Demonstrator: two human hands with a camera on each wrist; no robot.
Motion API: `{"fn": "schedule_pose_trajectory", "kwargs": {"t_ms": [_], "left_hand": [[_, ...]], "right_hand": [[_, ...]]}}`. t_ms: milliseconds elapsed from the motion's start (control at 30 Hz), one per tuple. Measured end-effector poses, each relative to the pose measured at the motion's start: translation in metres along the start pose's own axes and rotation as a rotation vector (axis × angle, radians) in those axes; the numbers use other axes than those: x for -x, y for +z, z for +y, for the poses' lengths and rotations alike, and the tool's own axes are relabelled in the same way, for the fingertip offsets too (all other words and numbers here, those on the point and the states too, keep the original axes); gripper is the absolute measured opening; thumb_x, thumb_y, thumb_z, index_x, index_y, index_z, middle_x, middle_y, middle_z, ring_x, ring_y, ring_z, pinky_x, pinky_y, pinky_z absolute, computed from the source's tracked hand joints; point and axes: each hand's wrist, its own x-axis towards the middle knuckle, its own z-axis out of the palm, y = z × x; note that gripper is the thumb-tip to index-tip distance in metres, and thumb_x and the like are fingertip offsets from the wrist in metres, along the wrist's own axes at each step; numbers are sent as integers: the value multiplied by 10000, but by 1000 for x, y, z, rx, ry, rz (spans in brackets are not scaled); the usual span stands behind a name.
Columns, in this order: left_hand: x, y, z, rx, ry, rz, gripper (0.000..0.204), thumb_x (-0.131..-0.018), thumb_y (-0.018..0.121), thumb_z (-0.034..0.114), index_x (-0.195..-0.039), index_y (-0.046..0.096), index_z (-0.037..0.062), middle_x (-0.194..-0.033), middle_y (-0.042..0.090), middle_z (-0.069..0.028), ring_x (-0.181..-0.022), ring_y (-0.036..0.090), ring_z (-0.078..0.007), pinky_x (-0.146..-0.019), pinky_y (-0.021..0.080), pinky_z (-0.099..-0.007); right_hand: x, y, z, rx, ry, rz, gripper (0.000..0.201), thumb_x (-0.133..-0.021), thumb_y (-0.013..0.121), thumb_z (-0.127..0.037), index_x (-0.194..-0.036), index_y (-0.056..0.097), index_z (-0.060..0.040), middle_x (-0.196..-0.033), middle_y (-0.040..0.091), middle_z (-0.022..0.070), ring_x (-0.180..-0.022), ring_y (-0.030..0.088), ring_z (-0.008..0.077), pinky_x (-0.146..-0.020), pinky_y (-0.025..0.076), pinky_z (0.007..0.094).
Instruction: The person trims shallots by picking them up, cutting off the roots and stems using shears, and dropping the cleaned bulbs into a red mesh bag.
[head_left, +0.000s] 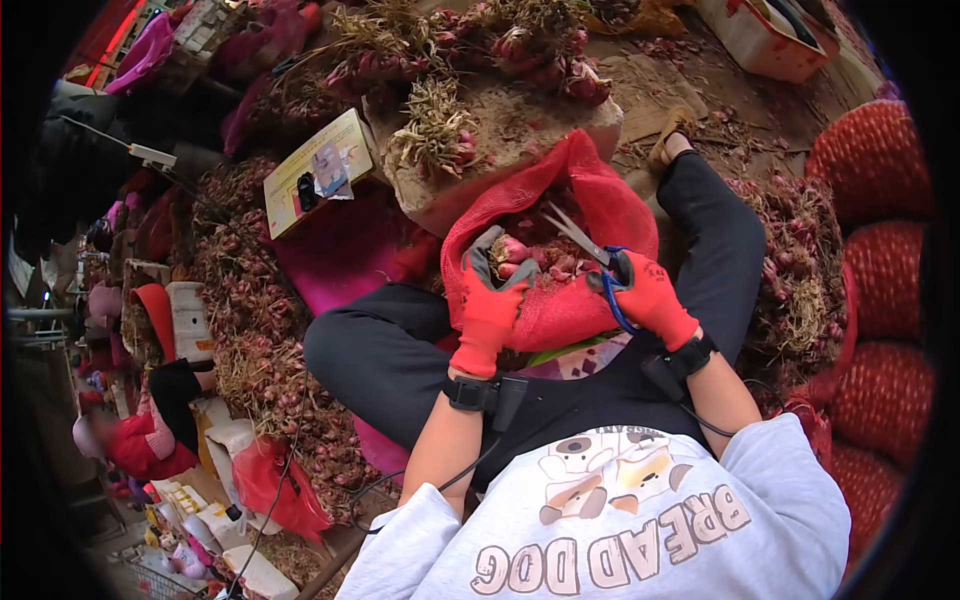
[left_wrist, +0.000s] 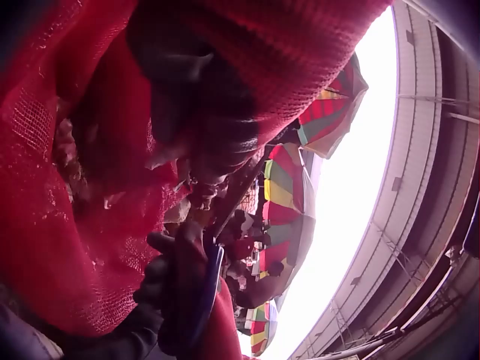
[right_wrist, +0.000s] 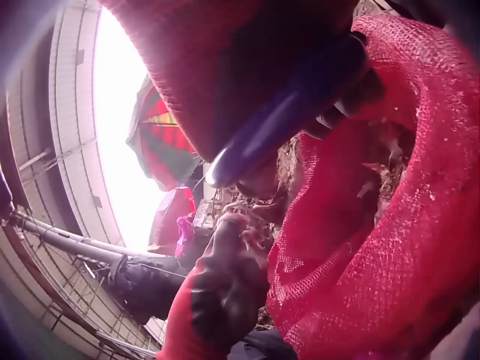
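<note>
My left hand (head_left: 492, 300), in a red glove with a dark palm, grips a small cluster of shallots (head_left: 512, 252) over the mouth of a red mesh bag (head_left: 625, 200). The bag stands between my legs, its rim rolled wide, with loose bulbs (head_left: 560, 268) inside. My right hand (head_left: 648, 296), gloved alike, holds scissors (head_left: 574, 234) by their blue handles, the blades parted and pointing toward the shallots. In the right wrist view, a blue handle (right_wrist: 281, 120) shows against the right palm, and the left glove (right_wrist: 225, 292) sits below it.
Dried shallot bunches (head_left: 440, 130) lie on a stone block (head_left: 540, 125) ahead. Heaped shallots (head_left: 250, 300) spread along my left, more (head_left: 800, 260) on my right. Full red sacks (head_left: 880, 280) line the far right. A cardboard box lid (head_left: 345, 150) holds small items; a white crate (head_left: 765, 40) stands beyond.
</note>
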Motion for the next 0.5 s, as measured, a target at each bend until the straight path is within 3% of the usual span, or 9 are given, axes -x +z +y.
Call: {"fn": "schedule_pose_trajectory", "kwargs": {"t_ms": [67,133,200,300,367,500], "left_hand": [[2,4,5,-36,-24,-34,507,-782,709,-28,-1236,488,9,-1038,581,-50,-895,572,-106,-790,509,-252],[0,7,-3,-244,80,-79,487,-783,711,4,-1224,503,15,-1018,581,-43,-890,569,-102,-791,502,-255],[1,9,-1,-235,104,-223,482,-765,744,93,-1190,527,26,-997,583,-53,-846,565,-138,-775,489,-287],[0,2,-6,-256,47,-352,421,-753,748,151,-1113,560,40,-964,596,-61,-834,570,-149,-731,479,-301],[3,-2,1,-278,-51,-371,390,-753,745,151,-1084,568,43,-937,605,-63,-825,577,-143,-709,478,-301],[5,-6,22,-237,-235,-440,365,-775,738,113,-1089,567,40,-883,603,-25,-756,555,-98,-654,461,-267]], "right_hand": [[-2,-2,-6,-185,-103,4,371,-799,729,-320,-984,592,-30,-876,615,126,-760,590,281,-705,471,351],[-7,-2,-22,-350,-220,-16,304,-801,726,-229,-969,587,-18,-870,600,125,-746,571,279,-706,470,339],[-15,-1,-42,-496,-352,-54,240,-797,712,-132,-955,582,-7,-862,583,127,-744,553,280,-711,469,333],[-25,4,-52,-388,-596,-8,216,-781,683,-65,-959,581,2,-873,575,133,-777,562,283,-727,475,346],[-32,9,-50,-340,-623,-70,225,-766,671,-51,-966,584,0,-883,570,128,-797,562,285,-730,478,349],[-32,11,-49,-205,-635,11,220,-764,678,-43,-962,591,-3,-864,584,127,-781,592,270,-716,488,343]]}}
